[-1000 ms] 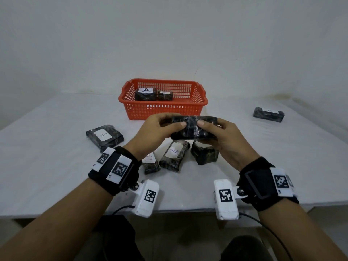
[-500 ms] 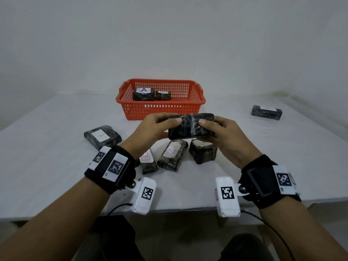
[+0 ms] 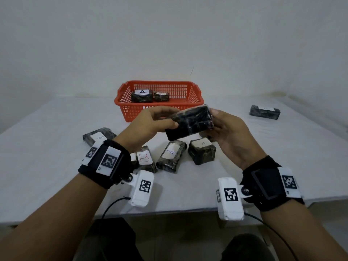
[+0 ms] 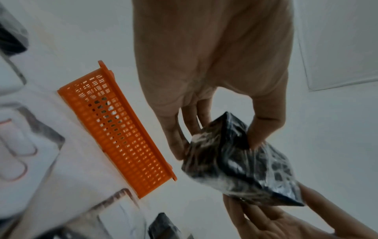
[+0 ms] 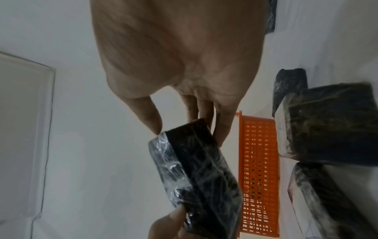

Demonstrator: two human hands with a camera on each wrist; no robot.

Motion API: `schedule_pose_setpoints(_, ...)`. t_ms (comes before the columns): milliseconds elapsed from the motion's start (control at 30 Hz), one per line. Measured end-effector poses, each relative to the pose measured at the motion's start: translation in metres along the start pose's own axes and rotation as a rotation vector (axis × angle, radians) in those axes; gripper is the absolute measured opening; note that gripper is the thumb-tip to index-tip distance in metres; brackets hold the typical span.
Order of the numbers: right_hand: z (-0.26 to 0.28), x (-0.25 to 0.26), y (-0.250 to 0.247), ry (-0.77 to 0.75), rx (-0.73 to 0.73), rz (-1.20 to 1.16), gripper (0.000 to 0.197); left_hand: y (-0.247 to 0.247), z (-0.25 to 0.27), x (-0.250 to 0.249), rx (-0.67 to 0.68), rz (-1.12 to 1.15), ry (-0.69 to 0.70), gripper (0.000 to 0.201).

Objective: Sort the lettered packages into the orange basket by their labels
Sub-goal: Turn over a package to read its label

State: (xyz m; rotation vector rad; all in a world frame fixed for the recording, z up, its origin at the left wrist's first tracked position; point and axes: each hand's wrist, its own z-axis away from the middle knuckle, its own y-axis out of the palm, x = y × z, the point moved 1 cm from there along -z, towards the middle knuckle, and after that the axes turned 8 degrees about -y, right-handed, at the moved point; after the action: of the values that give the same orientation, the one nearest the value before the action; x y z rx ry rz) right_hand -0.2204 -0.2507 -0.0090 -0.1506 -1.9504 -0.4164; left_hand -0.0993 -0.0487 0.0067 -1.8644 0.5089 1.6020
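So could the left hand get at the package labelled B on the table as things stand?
Probably not yet: the left hand helps the right hand hold the wrapped package. The B package lies uncovered below the left wrist, so the path looks free otherwise.

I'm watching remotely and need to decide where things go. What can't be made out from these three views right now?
- Held package: no label shows in any view; only dark wrap faces the cameras.
- Second package in the orange basket: label too small to read, head view.
- Far-right package: letter too faint, head view.
- Package beside the B package: hidden by the left wrist strap.
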Motion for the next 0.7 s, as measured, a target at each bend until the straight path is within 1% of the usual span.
schedule_pose_setpoints(67, -0.001, 0.003, 0.001, -0.010, -0.037, -0.017, 0.028, -0.001, 0.001, -0.003, 0.047, -0.108, 0.008, 0.051)
schedule_pose_setpoints(133, -0.002, 0.006, 0.004, -0.009, -0.037, -0.024, 0.022, -0.001, 0.003, -0.004, 0.062, -0.161, 0.023, 0.056)
schedule_pose_setpoints(200, -0.002, 0.009, 0.007, 0.019, -0.014, -0.017, 0.026, 0.001, 0.004, -0.006, 0.046, -0.155, 0.042, 0.059)
schedule_pose_setpoints(300, 0.000, 0.010, 0.009, 0.143, 0.062, -0.003, 0.043, 0.006, 0.004, -0.006, 0.045, -0.098, 0.067, 0.061)
schedule_pose_setpoints(333, 0.001, 0.009, 0.010, 0.198, 0.085, -0.005, 0.045, 0.007, 0.003, -0.005, 0.052, -0.082, 0.064, 0.061)
schedule_pose_setpoints(400, 0.002, 0.008, 0.013, 0.255, 0.111, -0.028, 0.040, 0.011, 0.002, -0.003, 0.071, -0.065, 0.054, 0.062)
schedule_pose_setpoints(467, 0.002, 0.007, 0.014, 0.244, 0.118, -0.024, 0.040, 0.013, 0.001, -0.001, 0.072, -0.058, 0.057, 0.063)
schedule_pose_setpoints(567, 0.001, 0.005, 0.014, 0.186, 0.127, 0.054, 0.051, 0.012, 0.001, 0.000, 0.087, -0.052, 0.054, 0.066)
schedule_pose_setpoints(633, 0.000, 0.003, 0.013, 0.152, 0.116, 0.112, 0.054, 0.013, 0.004, 0.000, 0.134, -0.041, 0.034, 0.062)
schedule_pose_setpoints(700, 0.000, 0.000, 0.012, 0.128, 0.106, 0.140, 0.056, 0.017, 0.006, -0.002, 0.162, 0.026, -0.004, 0.055)
